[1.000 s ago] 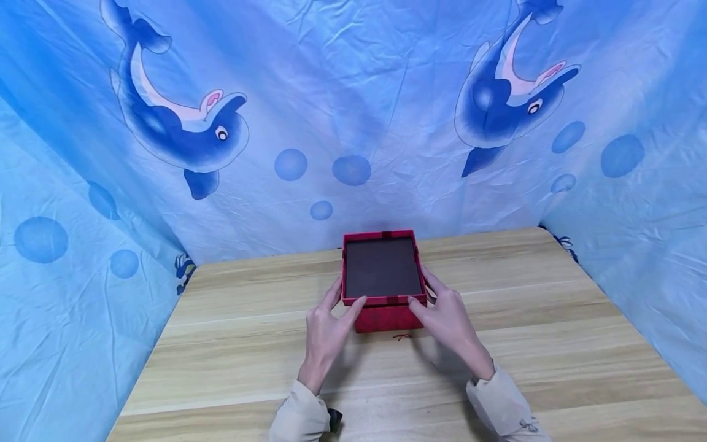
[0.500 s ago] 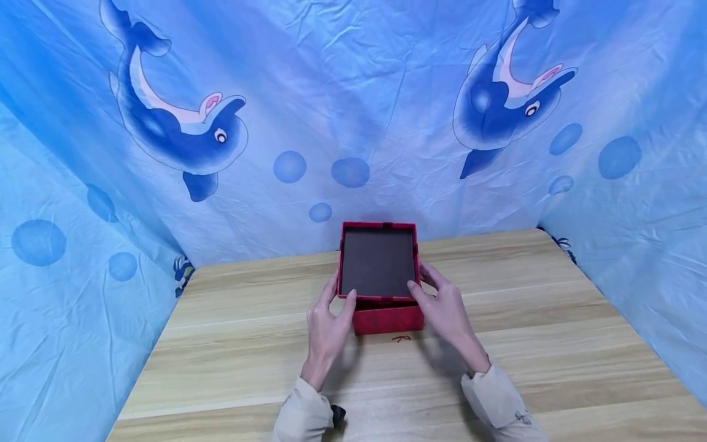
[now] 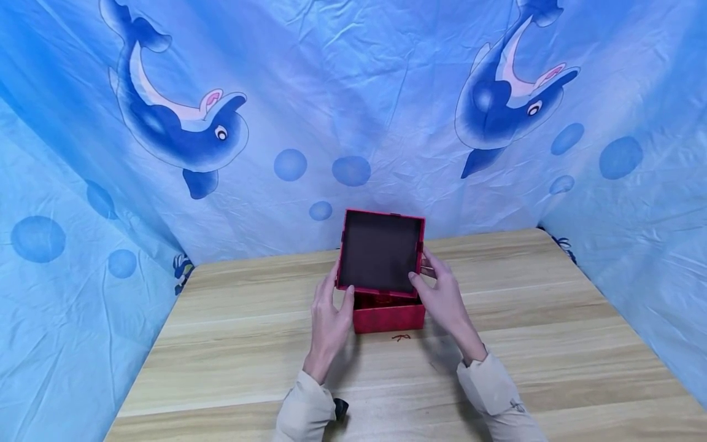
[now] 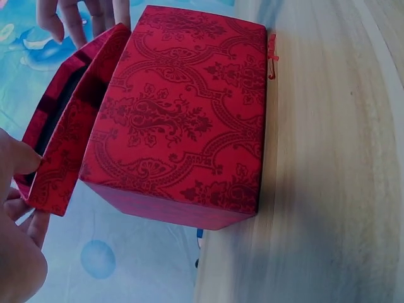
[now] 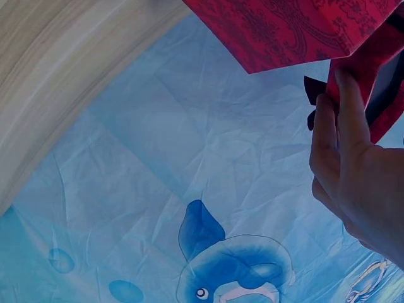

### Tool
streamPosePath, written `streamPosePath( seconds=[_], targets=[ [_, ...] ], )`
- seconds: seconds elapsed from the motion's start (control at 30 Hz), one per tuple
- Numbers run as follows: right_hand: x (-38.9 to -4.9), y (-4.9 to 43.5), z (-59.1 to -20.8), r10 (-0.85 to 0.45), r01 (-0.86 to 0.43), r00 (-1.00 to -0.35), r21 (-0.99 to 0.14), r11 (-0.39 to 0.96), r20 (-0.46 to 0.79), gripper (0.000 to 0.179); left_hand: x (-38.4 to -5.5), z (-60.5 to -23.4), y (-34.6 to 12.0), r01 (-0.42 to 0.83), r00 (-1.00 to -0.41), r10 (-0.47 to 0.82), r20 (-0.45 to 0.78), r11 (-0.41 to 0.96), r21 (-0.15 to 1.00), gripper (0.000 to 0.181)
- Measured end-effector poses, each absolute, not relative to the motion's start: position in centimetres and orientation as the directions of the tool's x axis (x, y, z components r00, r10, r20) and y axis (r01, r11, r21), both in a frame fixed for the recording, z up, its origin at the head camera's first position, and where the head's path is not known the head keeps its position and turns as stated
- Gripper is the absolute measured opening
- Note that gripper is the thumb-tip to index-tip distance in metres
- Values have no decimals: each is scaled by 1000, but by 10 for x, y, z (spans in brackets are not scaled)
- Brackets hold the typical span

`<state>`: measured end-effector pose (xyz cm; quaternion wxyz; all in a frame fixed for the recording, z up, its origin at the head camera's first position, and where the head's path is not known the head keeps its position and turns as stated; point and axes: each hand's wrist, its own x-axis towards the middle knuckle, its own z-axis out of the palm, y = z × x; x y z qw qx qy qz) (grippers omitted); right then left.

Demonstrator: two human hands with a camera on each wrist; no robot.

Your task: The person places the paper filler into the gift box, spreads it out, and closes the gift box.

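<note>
A deep red box (image 3: pixel 389 320) with a dark scroll pattern stands on the table, its opening partly uncovered. Over it, a shallow red lid (image 3: pixel 378 252) is held with its dark inner face toward the head camera. My left hand (image 3: pixel 329 322) pinches the lid's near left corner, thumb on the rim. On the lid's right side my right hand (image 3: pixel 444 302) grips the edge between thumb and fingers. In the left wrist view the lid (image 4: pixel 65 158) leans at an angle to the box (image 4: pixel 177 113); whether they still touch I cannot tell. The box's contents are mostly hidden.
A small red cord (image 3: pixel 401 337) lies on the wooden table (image 3: pixel 248 344) just in front of the box. Behind and at both sides hangs a blue curtain (image 3: pixel 386 92) printed with dolphins and bubbles, close to the table's back edge.
Both hands have raised the lid from the box and moved it up and back. It is now tilted and slightly turned, with a gap showing the box's opening. The box has stayed in place.
</note>
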<state>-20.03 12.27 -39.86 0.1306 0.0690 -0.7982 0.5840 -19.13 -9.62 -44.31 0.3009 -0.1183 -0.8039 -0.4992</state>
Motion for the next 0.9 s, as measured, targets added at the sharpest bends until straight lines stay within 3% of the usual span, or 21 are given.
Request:
streamPosePath(
  seconds=[0.17, 0.5, 0.9],
  targets=[
    [-200, 121, -396, 49, -265, -956, -923, 280, 290, 61, -194, -442, -93, 531, -767, -110, 632, 445, 721, 65],
    [-198, 119, -395, 82, -335, -932, -926, 176, 353, 55, -194, -442, -88, 463, -838, -95, 537, 398, 792, 80],
    [-197, 120, -397, 109, -381, -910, -909, 168, 401, 55, -197, -437, -92, 535, -825, -14, 565, 302, 789, 74]
  ],
)
